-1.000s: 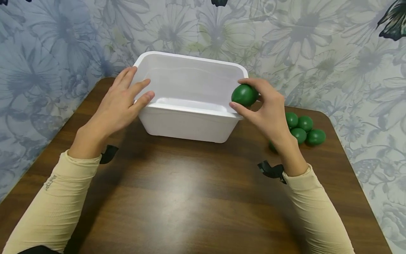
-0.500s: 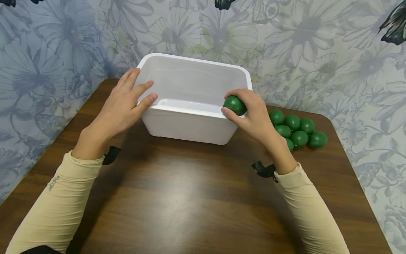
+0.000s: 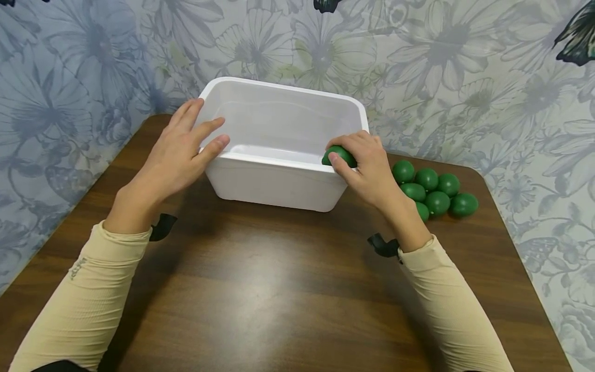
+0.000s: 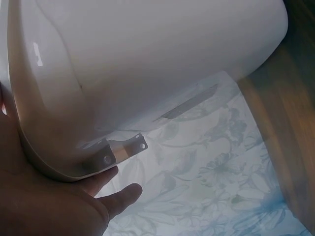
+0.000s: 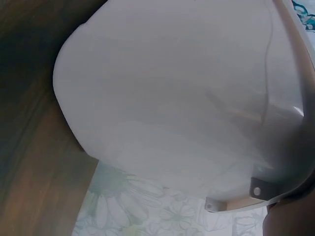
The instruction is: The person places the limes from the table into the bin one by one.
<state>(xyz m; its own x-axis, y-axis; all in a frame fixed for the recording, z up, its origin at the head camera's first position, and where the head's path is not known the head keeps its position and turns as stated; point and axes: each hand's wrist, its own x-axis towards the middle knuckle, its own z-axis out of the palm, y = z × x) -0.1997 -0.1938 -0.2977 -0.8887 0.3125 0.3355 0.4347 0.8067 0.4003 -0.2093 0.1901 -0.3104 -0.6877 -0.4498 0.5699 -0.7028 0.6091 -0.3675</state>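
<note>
The right hand (image 3: 367, 163) gripped one egg (image 3: 343, 151) between thumb and fingers, at the near right corner of the tub (image 3: 274, 183) and about level with the rim (image 3: 279, 161). Contact between egg and rim could not be confirmed. The left hand (image 3: 178, 150) rested at the tub's left end, fingers spread wide and holding nothing (in the left wrist view, part of it lay along the outside).

The step in hand appeared to be lowering the egg into the tub; release was not yet made. Good practice called for carrying the egg fully past the near rim, lowering it close to the tub's floor, and only then relaxing the grip, as a smooth, rounded body would likely have rolled if dropped. Light, steady pressure from the left hand would probably have kept the tub from shifting.

The near rim and the right end were the edges closest to the right hand, so the knuckles were judged most liable to knock. Leftward, the tub's mouth offered wide room. The other eggs (image 3: 437, 203) lay grouped on the table (image 3: 279, 289), just right of the right wrist; a broad swing back could have nudged them toward the table's right edge.
</note>
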